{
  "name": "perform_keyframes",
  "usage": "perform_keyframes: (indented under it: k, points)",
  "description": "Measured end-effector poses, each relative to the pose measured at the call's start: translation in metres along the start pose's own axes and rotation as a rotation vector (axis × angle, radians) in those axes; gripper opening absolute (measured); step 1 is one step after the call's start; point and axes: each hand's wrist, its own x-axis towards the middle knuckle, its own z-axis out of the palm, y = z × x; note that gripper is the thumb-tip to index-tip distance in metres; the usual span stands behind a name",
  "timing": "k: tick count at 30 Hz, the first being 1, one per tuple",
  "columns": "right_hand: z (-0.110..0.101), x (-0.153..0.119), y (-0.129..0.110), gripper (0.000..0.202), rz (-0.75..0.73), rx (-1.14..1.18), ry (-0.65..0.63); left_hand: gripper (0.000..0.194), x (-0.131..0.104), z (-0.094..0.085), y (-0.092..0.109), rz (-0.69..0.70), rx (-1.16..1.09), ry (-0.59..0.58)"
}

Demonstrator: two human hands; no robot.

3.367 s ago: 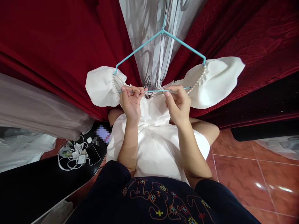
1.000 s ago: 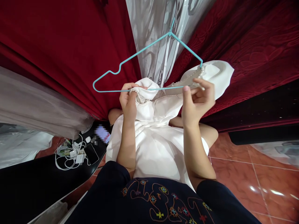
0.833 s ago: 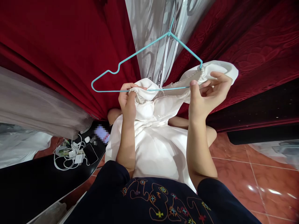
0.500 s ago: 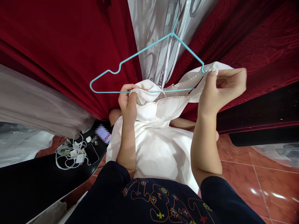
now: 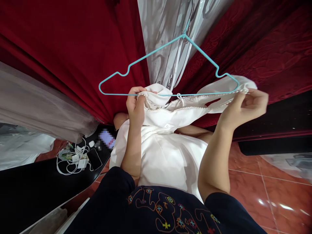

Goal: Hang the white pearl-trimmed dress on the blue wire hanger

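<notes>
A white dress (image 5: pixel 168 156) with a pearl-beaded neckline lies across my lap, its upper part lifted toward a light-blue clothes hanger (image 5: pixel 156 48). My left hand (image 5: pixel 136 105) is closed on the beaded edge at the dress's left shoulder, close to the hanger's bottom bar. With its fingers pinched on the other shoulder, my right hand (image 5: pixel 246 107) pulls the neckline out to the right. The hanger's right end overlaps the fabric beside that hand, and its left end is bare. The hanger's hook reaches up against hanging grey-white cloth.
Red curtains (image 5: pixel 85 48) hang on both sides of a sheer white cloth (image 5: pixel 161 42). On the left, a black table (image 5: pixel 48 185) bears white cables (image 5: pixel 70 162), a dark phone (image 5: pixel 94 159) and a lit, blurred screen (image 5: pixel 106 138). Red tiles (image 5: pixel 246 182) cover the floor.
My right hand has moved right, stretching the neckline wider. The hanger's right end, previously covered by the dress, now shows in front of the fabric. The hanger sits slightly further right.
</notes>
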Motion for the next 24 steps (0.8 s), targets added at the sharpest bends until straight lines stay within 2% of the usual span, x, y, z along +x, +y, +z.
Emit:
perform_keyframes:
  k: [3, 8, 11, 14, 16, 18, 21, 24]
  points:
    - [-0.012, -0.033, -0.015, 0.003, -0.052, 0.097, -0.124, 0.021, 0.001, 0.002, -0.002, 0.003, 0.016, 0.019]
    - [-0.019, -0.076, -0.058, 0.024, -0.064, 0.189, -0.384, 0.012, 0.001, 0.003, 0.001, -0.009, 0.021, 0.039]
    - [-0.009, -0.086, -0.084, 0.026, -0.027, 0.241, -0.477, 0.010, 0.000, 0.005, 0.003, -0.004, 0.033, 0.046]
    - [0.009, -0.090, -0.104, 0.026, 0.053, 0.279, -0.453, 0.012, -0.002, 0.008, 0.004, 0.011, 0.043, 0.050]
    - [0.020, -0.092, -0.110, 0.030, 0.103, 0.275, -0.454, 0.013, -0.003, 0.008, 0.004, 0.016, 0.047, 0.051]
    - [0.028, -0.095, -0.112, 0.035, 0.126, 0.267, -0.513, 0.014, -0.003, 0.009, 0.003, 0.014, 0.057, 0.056]
    - [0.031, -0.099, -0.111, 0.038, 0.113, 0.271, -0.605, 0.017, -0.003, 0.008, 0.001, 0.015, 0.060, 0.054]
    - [0.033, -0.099, -0.109, 0.039, 0.093, 0.268, -0.634, 0.019, -0.003, 0.008, -0.002, 0.027, 0.045, 0.034]
